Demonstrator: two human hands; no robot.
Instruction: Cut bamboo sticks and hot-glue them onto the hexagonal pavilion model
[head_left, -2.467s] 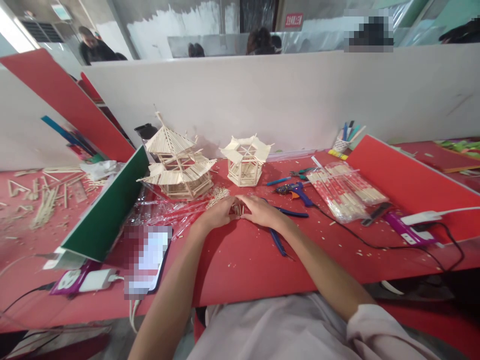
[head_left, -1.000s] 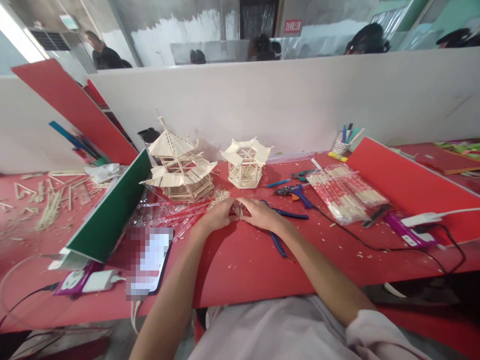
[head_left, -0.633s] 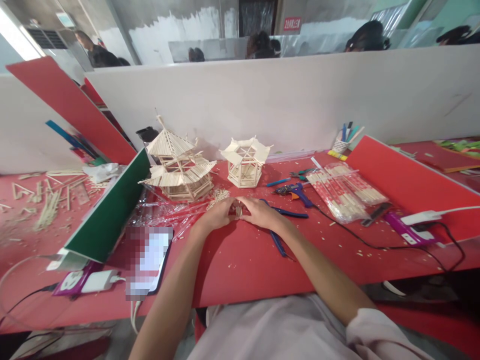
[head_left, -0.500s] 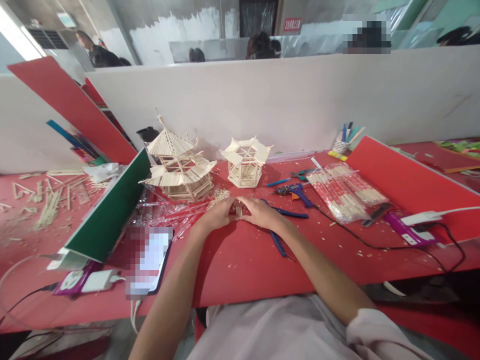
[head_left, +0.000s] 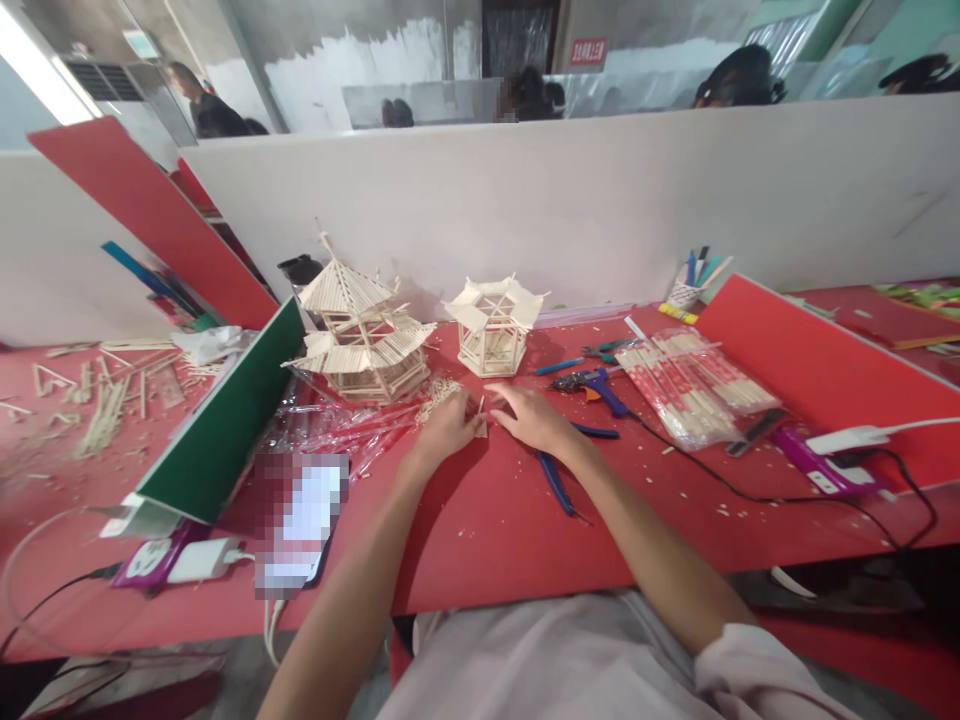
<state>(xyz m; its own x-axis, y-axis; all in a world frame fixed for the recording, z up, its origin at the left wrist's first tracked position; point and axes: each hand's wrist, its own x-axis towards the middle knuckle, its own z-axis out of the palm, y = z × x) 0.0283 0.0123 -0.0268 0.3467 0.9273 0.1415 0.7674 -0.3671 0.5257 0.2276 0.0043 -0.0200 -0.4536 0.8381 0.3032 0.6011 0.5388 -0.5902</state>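
Head view, single entry.

- **Red table** [head_left: 487, 530]: work surface, sprinkled with pale wood chips.
- **Left hand** [head_left: 448, 430]: rests on the table at centre with its fingers curled. The thumb and forefinger tips are pinched on the near end of the thin stick.
- **Right hand** [head_left: 534, 418]: lies palm down just to the right of the left hand, fingers stretched flat and loose, gripping nothing. The two hands sit close together but do not meet. Whether the right fingertips touch the stick cannot be told.
- **Thin stick** [head_left: 480, 406]: short and pale, in the gap between the two sets of fingertips, at the left hand's tips. Its long axis runs away from the person and is tipped up off the table. The free end points toward the small pavilion.
- **Small pavilion** [head_left: 493, 325]: stick-built, upright, just beyond the hands.
- **Two-tier pavilion** [head_left: 360, 335]: larger, upright, to the left of the small one.
- **Stick offcuts** [head_left: 442, 392]: a loose heap just beyond the left hand.
- **Clear wrappers** [head_left: 330, 425]: crumpled, to the left of the left hand.
- **Pliers** [head_left: 559, 480]: blue handles, partly under the right wrist.
- **Glue gun** [head_left: 592, 385]: lies to the right of the right hand, with its cord trailing right.
- **Chopstick packs** [head_left: 690, 385]: further right, well apart from the hands.
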